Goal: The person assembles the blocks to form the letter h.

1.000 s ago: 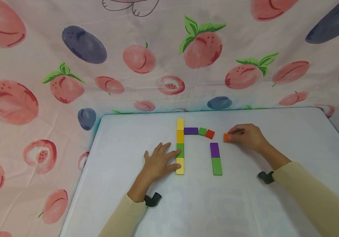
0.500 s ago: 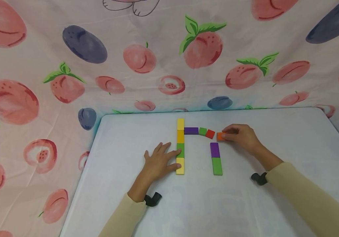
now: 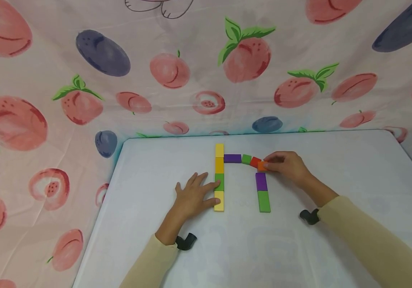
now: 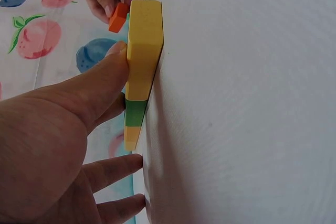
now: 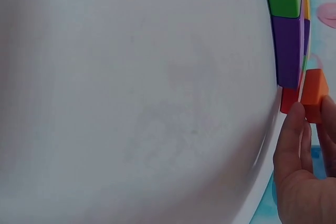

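My right hand (image 3: 288,166) pinches a small orange block (image 3: 261,166) between thumb and fingers. In the head view the block overlaps the end of a red block (image 3: 255,161) and sits just beyond a purple block (image 3: 261,181); the right wrist view shows it raised off the table. Spread fingers of my left hand (image 3: 191,198) rest on a column of yellow and green blocks, its thumb on the nearest yellow block (image 4: 146,51) and its index finger at the green one (image 3: 219,177). From that column a purple block (image 3: 232,159) and a small green block (image 3: 247,159) lead to the red one.
A long green block (image 3: 264,201) continues the right-hand purple block toward me. All stand on a white table (image 3: 148,168). Behind it hangs a fruit-print cloth (image 3: 206,80). Dark wrist-mounted pieces (image 3: 186,242) jut from both sleeves.
My right hand has carried the orange block leftward, from right of the row to the red block's end. My left hand has stayed on the column.
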Available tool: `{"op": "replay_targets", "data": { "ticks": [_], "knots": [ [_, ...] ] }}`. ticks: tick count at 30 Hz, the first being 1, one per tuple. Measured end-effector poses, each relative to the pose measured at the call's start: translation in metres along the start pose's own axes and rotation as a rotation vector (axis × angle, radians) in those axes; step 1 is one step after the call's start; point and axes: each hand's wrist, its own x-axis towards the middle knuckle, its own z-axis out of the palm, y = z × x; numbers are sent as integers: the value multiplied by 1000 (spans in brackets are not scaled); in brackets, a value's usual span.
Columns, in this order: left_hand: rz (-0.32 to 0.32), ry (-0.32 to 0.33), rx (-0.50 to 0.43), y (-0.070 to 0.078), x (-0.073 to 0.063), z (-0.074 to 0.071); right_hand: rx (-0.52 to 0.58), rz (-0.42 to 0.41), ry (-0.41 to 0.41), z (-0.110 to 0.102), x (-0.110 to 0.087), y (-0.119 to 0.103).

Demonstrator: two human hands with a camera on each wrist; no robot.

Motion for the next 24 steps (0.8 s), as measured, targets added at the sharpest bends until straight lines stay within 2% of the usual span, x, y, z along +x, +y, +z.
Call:
{"op": "replay_targets", "data": {
  "ticks": [24],
  "knots": [
    [3, 2, 4, 0, 0, 0, -74, -11, 15, 9, 5, 4]
  ]
}}
